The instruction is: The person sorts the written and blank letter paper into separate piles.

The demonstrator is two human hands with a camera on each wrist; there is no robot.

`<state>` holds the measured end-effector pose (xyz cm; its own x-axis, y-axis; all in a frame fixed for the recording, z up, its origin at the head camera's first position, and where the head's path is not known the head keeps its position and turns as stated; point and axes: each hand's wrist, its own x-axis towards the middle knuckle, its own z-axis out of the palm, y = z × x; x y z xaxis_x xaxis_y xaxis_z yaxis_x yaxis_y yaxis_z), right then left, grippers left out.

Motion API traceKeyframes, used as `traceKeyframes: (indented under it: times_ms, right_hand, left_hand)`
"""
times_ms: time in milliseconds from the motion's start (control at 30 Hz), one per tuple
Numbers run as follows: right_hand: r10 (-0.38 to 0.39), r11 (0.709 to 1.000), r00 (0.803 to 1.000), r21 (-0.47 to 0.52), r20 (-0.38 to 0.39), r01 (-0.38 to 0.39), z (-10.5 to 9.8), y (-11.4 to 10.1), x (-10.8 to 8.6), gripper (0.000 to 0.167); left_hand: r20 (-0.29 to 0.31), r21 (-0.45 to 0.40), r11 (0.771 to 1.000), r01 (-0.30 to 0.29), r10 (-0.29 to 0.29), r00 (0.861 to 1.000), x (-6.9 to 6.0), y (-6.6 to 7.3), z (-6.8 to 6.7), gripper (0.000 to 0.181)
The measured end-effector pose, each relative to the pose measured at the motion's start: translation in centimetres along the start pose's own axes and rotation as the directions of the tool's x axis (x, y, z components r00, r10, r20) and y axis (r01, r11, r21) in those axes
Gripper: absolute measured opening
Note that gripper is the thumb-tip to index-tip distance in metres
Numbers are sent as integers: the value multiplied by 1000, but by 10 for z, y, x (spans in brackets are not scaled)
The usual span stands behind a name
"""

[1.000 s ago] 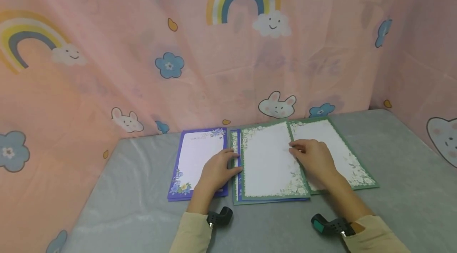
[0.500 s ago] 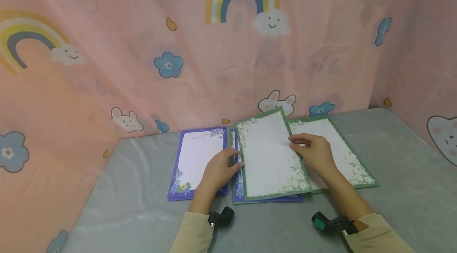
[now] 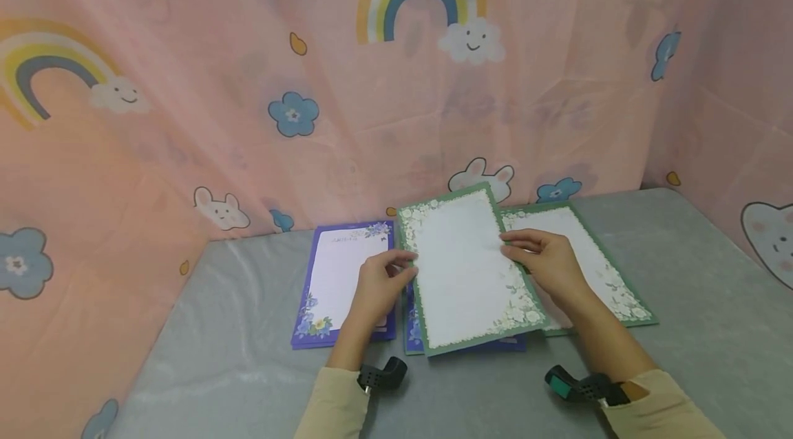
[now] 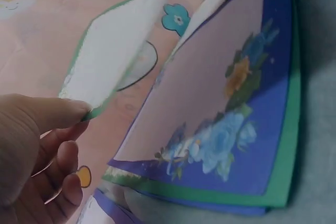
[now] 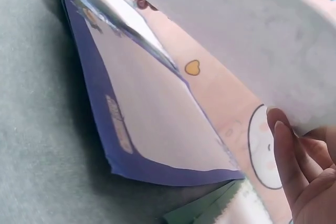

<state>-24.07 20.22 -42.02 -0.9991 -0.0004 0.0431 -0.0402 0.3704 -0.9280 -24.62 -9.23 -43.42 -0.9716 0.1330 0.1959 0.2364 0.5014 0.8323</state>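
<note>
The green-bordered sheet (image 3: 461, 274), flat on the middle pile a second ago, is now raised and tilted above it, parted from the purple-bordered sheet (image 4: 275, 135) beneath. The left hand (image 3: 379, 287) pinches its edge near nine o'clock, the right hand (image 3: 550, 265) near three. Its top has shifted toward twelve, while the purple-bordered pile (image 3: 347, 281) at nine o'clock and the other green-bordered sheet (image 3: 591, 267) at three lie as before.
</note>
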Motion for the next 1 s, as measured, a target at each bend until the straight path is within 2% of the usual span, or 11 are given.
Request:
traceKeyframes:
  times_ms: [200, 367, 600, 767, 1000]
  right_hand:
    - [-50, 996, 999, -71, 16, 51, -7, -9, -3, 40]
    - [-87, 991, 996, -95, 28, 90, -14, -18, -5, 41]
    - [-76, 993, 997, -91, -7, 75, -31, -30, -10, 44]
    - [-91, 993, 995, -80, -38, 87, -41, -35, -13, 45]
    - [-109, 992, 989, -78, -104, 101, -56, -40, -16, 45]
  left_hand:
    - [-37, -96, 995, 10, -14, 999, 0, 7, -2, 18]
    - [-71, -154, 988, -19, 8, 997, -1, 16, -5, 17]
    - [-46, -227, 972, -51, 42, 998, -3, 33, -4, 19]
    - [-61, -243, 968, -63, 50, 997, -1, 49, -1, 19]
    - [-71, -216, 971, -105, 91, 993, 8, 74, 2, 19]
